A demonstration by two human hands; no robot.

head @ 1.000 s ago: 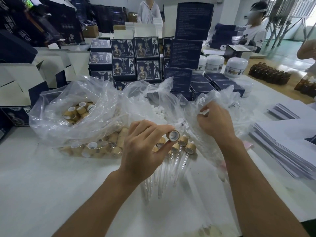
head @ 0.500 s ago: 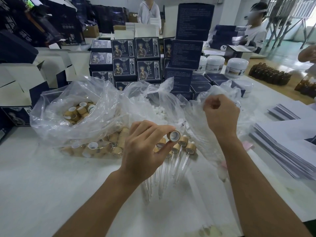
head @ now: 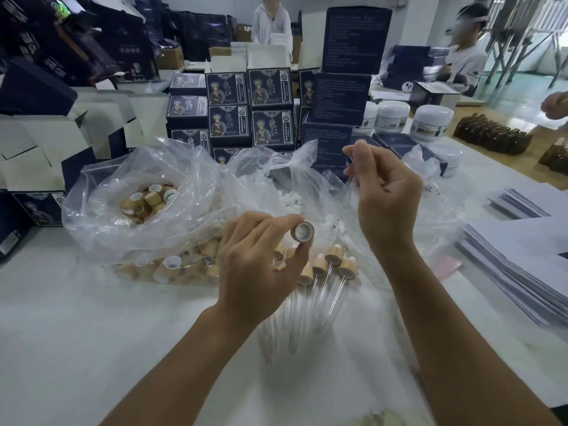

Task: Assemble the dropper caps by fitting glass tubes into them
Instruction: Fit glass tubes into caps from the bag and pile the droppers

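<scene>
My left hand [head: 258, 265] pinches a bamboo dropper cap [head: 302, 232] by its rim, white opening facing up. Raised to its right, my right hand [head: 387, 195] has thumb and forefinger pinched on a thin clear glass tube [head: 351, 175] that is hard to make out. Below my hands, several assembled droppers [head: 327, 272] lie side by side on the white table [head: 92, 333]. A clear bag of loose bamboo caps [head: 147, 204] sits to the left. A bag of small white bulbs [head: 292, 201] is in the middle, and a crumpled clear bag [head: 436, 210] lies behind my right hand.
Stacked dark blue printed boxes [head: 252, 112] stand behind the bags, with white jars [head: 430, 121] and amber bottles [head: 491, 133] at back right. Piles of paper sheets [head: 522, 265] lie at the right. Folded cartons [head: 46, 142] crowd the left. People work in the background.
My right hand has lifted up out of the right-hand bag and turned, fingers now pinched. My left hand has kept hold of the cap and barely moved.
</scene>
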